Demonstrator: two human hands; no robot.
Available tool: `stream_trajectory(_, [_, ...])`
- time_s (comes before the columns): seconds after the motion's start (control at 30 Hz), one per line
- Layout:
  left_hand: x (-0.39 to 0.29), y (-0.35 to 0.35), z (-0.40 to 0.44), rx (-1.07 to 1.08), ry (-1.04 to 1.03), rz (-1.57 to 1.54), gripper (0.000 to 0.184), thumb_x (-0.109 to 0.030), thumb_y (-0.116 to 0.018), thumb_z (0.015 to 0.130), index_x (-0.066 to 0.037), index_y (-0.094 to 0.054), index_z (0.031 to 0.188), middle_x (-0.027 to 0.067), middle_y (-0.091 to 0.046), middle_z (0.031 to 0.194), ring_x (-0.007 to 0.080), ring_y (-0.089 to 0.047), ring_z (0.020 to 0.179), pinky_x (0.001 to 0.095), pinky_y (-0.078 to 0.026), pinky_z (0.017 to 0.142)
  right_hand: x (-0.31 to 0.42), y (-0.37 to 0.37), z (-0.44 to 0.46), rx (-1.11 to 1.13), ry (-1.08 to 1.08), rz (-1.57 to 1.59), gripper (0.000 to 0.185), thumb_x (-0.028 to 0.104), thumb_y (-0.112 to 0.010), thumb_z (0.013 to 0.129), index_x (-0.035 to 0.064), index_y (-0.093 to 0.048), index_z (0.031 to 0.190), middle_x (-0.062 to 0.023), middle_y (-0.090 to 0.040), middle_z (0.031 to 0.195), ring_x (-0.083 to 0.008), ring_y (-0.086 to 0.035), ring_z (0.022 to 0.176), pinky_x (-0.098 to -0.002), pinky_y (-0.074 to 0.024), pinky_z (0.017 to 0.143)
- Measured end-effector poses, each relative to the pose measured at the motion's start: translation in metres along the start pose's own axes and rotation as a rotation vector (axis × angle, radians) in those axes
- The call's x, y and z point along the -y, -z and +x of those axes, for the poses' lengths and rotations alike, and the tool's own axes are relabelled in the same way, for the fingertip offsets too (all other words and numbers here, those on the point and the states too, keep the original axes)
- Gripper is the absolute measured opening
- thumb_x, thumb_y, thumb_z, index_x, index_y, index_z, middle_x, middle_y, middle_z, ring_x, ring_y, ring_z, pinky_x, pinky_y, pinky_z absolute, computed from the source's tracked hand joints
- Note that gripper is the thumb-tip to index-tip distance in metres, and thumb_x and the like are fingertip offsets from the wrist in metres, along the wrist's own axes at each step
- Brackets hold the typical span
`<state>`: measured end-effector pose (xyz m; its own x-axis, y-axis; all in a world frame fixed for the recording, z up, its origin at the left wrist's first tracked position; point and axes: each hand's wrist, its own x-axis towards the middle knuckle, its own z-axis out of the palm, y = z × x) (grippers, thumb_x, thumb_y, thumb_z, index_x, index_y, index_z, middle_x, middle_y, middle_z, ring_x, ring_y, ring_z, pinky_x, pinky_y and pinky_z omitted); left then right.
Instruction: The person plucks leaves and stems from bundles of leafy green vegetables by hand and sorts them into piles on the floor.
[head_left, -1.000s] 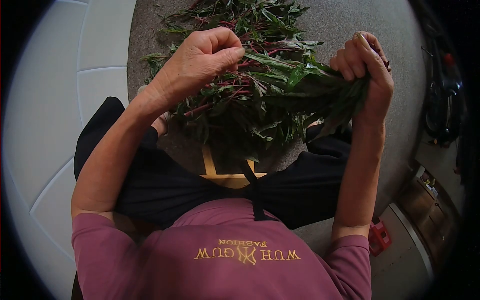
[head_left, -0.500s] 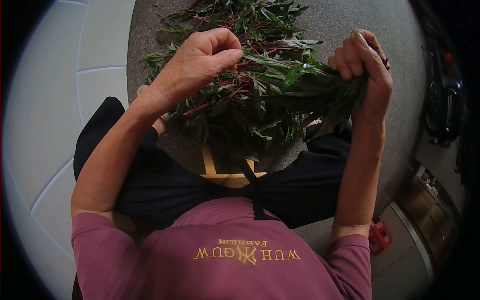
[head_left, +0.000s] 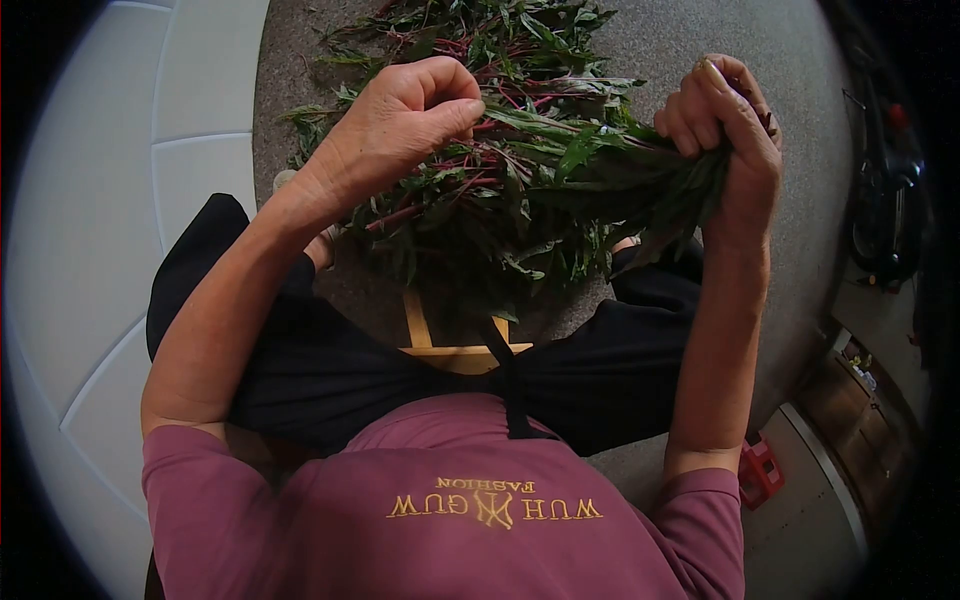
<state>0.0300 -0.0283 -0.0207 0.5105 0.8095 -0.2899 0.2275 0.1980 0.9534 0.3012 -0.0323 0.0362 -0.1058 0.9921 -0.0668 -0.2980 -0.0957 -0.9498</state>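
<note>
My right hand (head_left: 725, 135) is closed around a bunch of leafy stems (head_left: 640, 190), long dark-green leaves that fan out to the left and hang below the fist. Across from it, my left hand (head_left: 425, 105) is closed in a pinch, thumb against the curled fingers, at the end of a long green leaf (head_left: 525, 122) that stretches toward the bunch. Exactly what lies between those fingertips is hard to make out. Beneath both hands spreads a pile of leafy greens (head_left: 480, 215) with reddish-purple stems, lying on the grey speckled floor (head_left: 690, 30).
Between my dark-trousered legs is part of a wooden stool (head_left: 465, 360). Pale panels (head_left: 205, 80) run along the left side. To the right are a red plastic object (head_left: 760, 470), a dark machine-like object (head_left: 890, 220) and a brown wooden surface (head_left: 850, 420).
Hardly anything differs. My right hand has shifted very slightly, and the leaves hanging from it have moved a little; my left hand keeps its pinch in nearly the same place.
</note>
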Motion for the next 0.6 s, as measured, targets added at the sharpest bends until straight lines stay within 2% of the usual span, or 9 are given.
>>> stream_trajectory(0.6, [0.0008, -0.0031, -0.0013, -0.007, 0.015, 0.040, 0.016, -0.020, -0.058, 0.095, -0.005, -0.057, 0.091, -0.0033, -0.055, 0.077, 0.0048, -0.051, 0.072, 0.0215, -0.044, 0.067, 0.0010, -0.0043, -0.0016, -0.018, 0.014, -0.068, 0.009, 0.010, -0.058, 0.094, 0.0013, -0.059, 0.095, 0.0026, -0.043, 0.063, -0.0058, -0.040, 0.054, -0.0219, -0.0370, 0.053])
